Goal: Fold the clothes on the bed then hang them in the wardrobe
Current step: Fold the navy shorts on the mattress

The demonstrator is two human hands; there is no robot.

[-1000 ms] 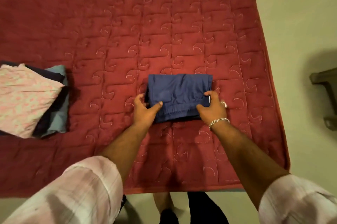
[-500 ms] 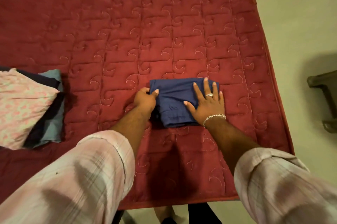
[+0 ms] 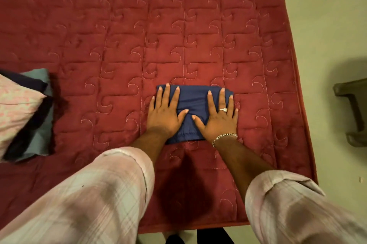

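Head view: both palms flat on the folded navy garment (image 3: 193, 104), which sits on the red quilted bedspread (image 3: 119, 35) near the bed's right edge, a little back from the near edge. Left hand (image 3: 165, 112) covers its left part, right hand (image 3: 217, 116) its right part. Fingers straight and spread, thumbs angled inward. Nothing is gripped or pinched, just pressing.

Handling, my read: light, soft woven cloth, zero stiffness, a few layers thick. Compact rectangle with a stitched hem or waistband along the near edge. It won't hold shape if lifted by one corner; layers will likely slide apart. Best hold is probably hands slid under the two short sides, or a pinch through all layers at the near stitched edge. Not fragile, not slippery against the quilt.

Bedspread is matte, padded, stitched in a grid with swirl motifs, so it gives under pressure.

Folded stack (image 3: 21, 112) at far left, well apart: pink floral piece on top, dark navy and grey-blue below.

Rolled pink plaid sleeves, ring and chain bracelet on the right hand.
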